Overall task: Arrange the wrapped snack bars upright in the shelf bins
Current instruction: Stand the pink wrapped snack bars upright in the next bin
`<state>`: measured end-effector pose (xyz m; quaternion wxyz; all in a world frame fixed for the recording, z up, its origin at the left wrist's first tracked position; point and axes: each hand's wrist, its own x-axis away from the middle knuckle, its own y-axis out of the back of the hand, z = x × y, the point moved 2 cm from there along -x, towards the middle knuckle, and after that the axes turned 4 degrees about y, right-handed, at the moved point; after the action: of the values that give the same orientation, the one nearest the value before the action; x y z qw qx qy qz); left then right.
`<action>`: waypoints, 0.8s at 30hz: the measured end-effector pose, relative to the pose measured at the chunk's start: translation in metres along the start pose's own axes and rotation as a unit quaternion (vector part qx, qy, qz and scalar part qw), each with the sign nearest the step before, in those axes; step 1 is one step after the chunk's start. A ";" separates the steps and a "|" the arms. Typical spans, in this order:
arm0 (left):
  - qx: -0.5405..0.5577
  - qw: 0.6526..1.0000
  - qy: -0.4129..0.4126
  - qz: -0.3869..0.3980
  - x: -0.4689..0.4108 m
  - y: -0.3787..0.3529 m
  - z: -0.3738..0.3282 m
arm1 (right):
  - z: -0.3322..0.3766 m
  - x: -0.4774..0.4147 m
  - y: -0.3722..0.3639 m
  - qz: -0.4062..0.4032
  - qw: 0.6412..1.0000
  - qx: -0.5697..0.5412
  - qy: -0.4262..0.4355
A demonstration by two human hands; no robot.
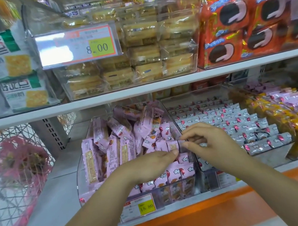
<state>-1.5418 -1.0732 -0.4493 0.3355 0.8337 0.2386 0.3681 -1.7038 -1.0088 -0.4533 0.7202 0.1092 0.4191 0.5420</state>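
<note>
**Both hands on one pink bar over the clear bin**

The left hand point(151, 164) and right hand point(207, 140) pinch the same small pink-wrapped snack bar point(173, 145) printed with white clouds and red balloons, held sideways above the clear plastic shelf bin point(186, 186). Inside it, matching bars stand in a front row while longer pink bars point(111, 145) lean jumbled behind.
</note>
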 end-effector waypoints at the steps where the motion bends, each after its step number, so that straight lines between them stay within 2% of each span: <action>1: -0.001 1.000 0.003 0.004 0.000 0.001 -0.001 | -0.001 0.002 0.000 -0.004 1.000 -0.013 -0.003; 5: 0.018 1.000 0.001 0.012 0.003 0.011 -0.003 | -0.002 0.006 0.002 0.014 1.000 -0.025 -0.012; 7: 0.067 0.998 -0.020 0.002 0.003 0.018 -0.001 | -0.003 0.008 0.002 0.010 1.000 -0.026 -0.010; 9: 0.122 0.991 -0.043 -0.039 -0.001 0.027 0.002 | -0.003 0.009 0.002 0.007 1.000 -0.025 -0.008; 11: 0.125 0.982 -0.065 -0.122 -0.006 0.036 0.002 | -0.003 0.010 0.002 0.008 0.999 -0.030 -0.009; 12: 0.077 0.978 -0.080 -0.178 -0.010 0.039 0.000 | -0.003 0.010 0.002 0.009 0.999 -0.031 -0.010; 14: -0.125 0.946 -0.119 -0.276 -0.016 0.043 -0.013 | -0.004 0.009 0.003 0.009 0.999 -0.030 -0.013; 16: -0.311 0.885 -0.154 -0.310 -0.025 0.040 -0.024 | -0.003 0.010 0.004 0.005 0.999 -0.041 -0.017; 18: -0.416 0.841 -0.159 -0.308 -0.035 0.037 -0.028 | -0.003 0.011 0.006 -0.001 0.998 -0.053 -0.019; 20: -0.451 0.829 -0.138 -0.299 -0.044 0.036 -0.027 | -0.004 0.012 0.008 -0.003 0.998 -0.058 -0.019; 24: -0.437 0.841 -0.111 -0.300 -0.052 0.031 -0.023 | -0.006 0.013 0.010 -0.002 0.998 -0.062 -0.024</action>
<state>-1.5867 -1.1186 -0.4388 0.7831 0.5235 0.2528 0.2209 -1.7140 -0.9956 -0.4574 0.7365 0.0766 0.3670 0.5631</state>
